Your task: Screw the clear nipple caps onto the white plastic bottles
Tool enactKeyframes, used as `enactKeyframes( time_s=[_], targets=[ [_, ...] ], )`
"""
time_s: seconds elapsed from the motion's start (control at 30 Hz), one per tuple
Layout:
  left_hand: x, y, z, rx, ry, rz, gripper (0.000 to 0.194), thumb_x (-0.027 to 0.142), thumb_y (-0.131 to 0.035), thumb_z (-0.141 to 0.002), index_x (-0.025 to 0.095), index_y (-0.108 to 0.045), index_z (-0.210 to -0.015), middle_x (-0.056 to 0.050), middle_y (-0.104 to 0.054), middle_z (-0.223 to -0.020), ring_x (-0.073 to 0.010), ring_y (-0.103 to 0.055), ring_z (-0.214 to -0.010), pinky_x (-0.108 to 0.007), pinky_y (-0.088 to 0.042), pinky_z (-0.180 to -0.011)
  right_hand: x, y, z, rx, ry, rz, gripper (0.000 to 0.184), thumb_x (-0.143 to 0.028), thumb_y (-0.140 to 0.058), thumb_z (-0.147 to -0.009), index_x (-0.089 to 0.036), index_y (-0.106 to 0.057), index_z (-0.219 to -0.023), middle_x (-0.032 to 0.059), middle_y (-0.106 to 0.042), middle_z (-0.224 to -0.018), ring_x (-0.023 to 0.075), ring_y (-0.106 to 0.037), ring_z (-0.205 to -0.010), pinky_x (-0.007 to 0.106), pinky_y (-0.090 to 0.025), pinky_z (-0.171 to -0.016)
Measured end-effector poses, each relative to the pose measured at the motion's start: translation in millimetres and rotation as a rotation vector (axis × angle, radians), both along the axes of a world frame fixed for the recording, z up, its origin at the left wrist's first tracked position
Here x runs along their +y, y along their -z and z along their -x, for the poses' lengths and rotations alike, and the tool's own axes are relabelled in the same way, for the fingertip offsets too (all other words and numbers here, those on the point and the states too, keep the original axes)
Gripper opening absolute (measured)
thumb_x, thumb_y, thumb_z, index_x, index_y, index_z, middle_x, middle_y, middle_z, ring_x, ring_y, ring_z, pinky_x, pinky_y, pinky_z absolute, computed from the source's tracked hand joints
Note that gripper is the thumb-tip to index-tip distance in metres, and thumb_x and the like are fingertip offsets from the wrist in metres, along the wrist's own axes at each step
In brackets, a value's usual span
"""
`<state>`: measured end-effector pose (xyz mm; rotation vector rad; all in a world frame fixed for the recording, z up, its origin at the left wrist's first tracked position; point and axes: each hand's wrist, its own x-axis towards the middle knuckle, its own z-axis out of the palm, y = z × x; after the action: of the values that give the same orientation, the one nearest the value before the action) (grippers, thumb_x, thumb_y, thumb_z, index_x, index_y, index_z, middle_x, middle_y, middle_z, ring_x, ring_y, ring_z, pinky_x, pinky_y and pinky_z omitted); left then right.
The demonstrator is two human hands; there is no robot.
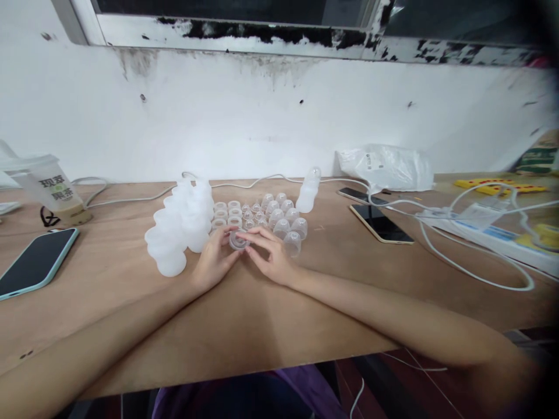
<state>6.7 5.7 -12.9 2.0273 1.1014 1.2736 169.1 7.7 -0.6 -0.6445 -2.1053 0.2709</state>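
My left hand (215,259) and my right hand (269,256) meet over the middle of the wooden table (262,326). Between their fingertips they pinch a small round translucent plastic ring (238,240). Left of my hands stands a cluster of several white plastic bottles (181,224). Just behind my fingers lie several white rings (227,213), small teat-like pieces (253,215) and clear dome caps (286,224). One assembled bottle with a cap (308,190) stands behind them.
A teal-cased phone (37,261) lies at the left, near a drink cup (55,191). Two phones (381,224) lie at the right beside a white plastic bag (386,167), a power strip (489,233) and looping white cables (458,265).
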Motion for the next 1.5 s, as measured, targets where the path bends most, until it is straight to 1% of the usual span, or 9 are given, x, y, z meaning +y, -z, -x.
enactKeyframes(
  time_s=[0.1,0.2,0.33,0.43,0.53,0.7,0.9,1.23,1.5],
  targets=[
    [-2,-2.3,0,0.014,-0.016,-0.039,0.037,0.019,-0.054,-0.072,0.016,-0.039,-0.106,-0.01,-0.05,-0.109,-0.018,-0.05,-0.103,-0.036,-0.041,-0.089,1,-0.2,0,0.061,0.066,0.058,0.031,-0.02,-0.042,-0.081,-0.022,-0.045,-0.111,0.0068,-0.05,-0.101,0.0157,-0.048,-0.093,0.033,-0.042,-0.078],
    [-6,-8.1,0,0.101,-0.024,-0.114,0.036,0.019,-0.054,-0.073,0.017,-0.041,-0.105,-0.008,-0.051,-0.109,-0.0175,-0.048,-0.103,-0.036,-0.039,-0.09,7,3.4,1,0.108,0.082,0.196,0.031,-0.026,-0.043,-0.081,-0.018,-0.043,-0.111,0.0078,-0.052,-0.1,0.0149,-0.05,-0.089,0.03,-0.044,-0.073],
    [-10,-15.2,-1,0.214,-0.016,-0.215,0.031,0.021,-0.053,-0.075,0.019,-0.043,-0.104,-0.006,-0.052,-0.106,-0.0167,-0.047,-0.102,-0.036,-0.037,-0.09,16,8.0,3,0.047,-0.023,0.473,0.024,-0.031,-0.041,-0.082,-0.017,-0.051,-0.098,0.0027,-0.058,-0.078,0.0114,-0.055,-0.067,0.027,-0.045,-0.063],
    [-11,-15.6,-1,0.229,-0.022,-0.228,0.036,0.022,-0.054,-0.073,0.019,-0.041,-0.106,-0.007,-0.049,-0.108,-0.0178,-0.045,-0.103,-0.037,-0.038,-0.089,17,9.0,3,0.09,-0.029,0.563,0.02,-0.032,-0.043,-0.08,-0.017,-0.051,-0.091,-0.0003,-0.056,-0.068,0.0091,-0.052,-0.055,0.024,-0.043,-0.056],
    [-11,-13.4,-2,0.192,-0.055,-0.134,0.034,0.025,-0.053,-0.073,0.017,-0.041,-0.103,-0.008,-0.05,-0.103,-0.0168,-0.051,-0.092,-0.034,-0.043,-0.081,17,9.6,2,0.105,0.039,0.518,0.016,-0.031,-0.046,-0.077,-0.018,-0.05,-0.086,-0.002,-0.053,-0.064,0.0091,-0.05,-0.054,0.022,-0.041,-0.053],
    [-12,-10.8,-3,0.069,-0.001,0.09,0.016,0.026,-0.047,-0.077,0.015,-0.044,-0.089,-0.005,-0.055,-0.088,-0.013,-0.057,-0.076,-0.029,-0.049,-0.071,15,8.4,1,0.036,0.054,0.423,0.014,-0.028,-0.046,-0.077,-0.018,-0.048,-0.087,-0.0017,-0.052,-0.067,0.0096,-0.05,-0.06,0.022,-0.041,-0.056],
    [-11,-9.6,-2,0.073,-0.009,0.077,0.014,0.022,-0.048,-0.074,0.016,-0.045,-0.086,-0.004,-0.056,-0.085,-0.0135,-0.057,-0.077,-0.03,-0.048,-0.073,9,4.1,1,-0.069,0.019,0.351,0.022,-0.024,-0.05,-0.072,-0.019,-0.046,-0.093,0.0015,-0.056,-0.085,0.0108,-0.051,-0.071,0.024,-0.04,-0.065],
    [-11,-10.3,-2,0.165,-0.028,0.045,0.011,0.017,-0.046,-0.073,0.017,-0.044,-0.083,0.0,-0.055,-0.078,-0.0116,-0.056,-0.07,-0.025,-0.044,-0.066,9,5.5,1,-0.104,0.044,0.356,0.024,-0.018,-0.049,-0.07,-0.02,-0.043,-0.093,-0.0021,-0.054,-0.075,0.0079,-0.044,-0.056,0.022,-0.037,-0.056],
    [-12,-11.0,-2,0.247,-0.057,0.042,0.008,0.017,-0.044,-0.073,0.018,-0.042,-0.081,0.002,-0.051,-0.074,-0.0104,-0.052,-0.067,-0.023,-0.041,-0.062,8,3.1,1,-0.088,0.037,0.384,0.026,-0.017,-0.048,-0.069,-0.019,-0.041,-0.094,-0.0046,-0.048,-0.065,0.0071,-0.041,-0.052,0.021,-0.034,-0.054]
  ],
)
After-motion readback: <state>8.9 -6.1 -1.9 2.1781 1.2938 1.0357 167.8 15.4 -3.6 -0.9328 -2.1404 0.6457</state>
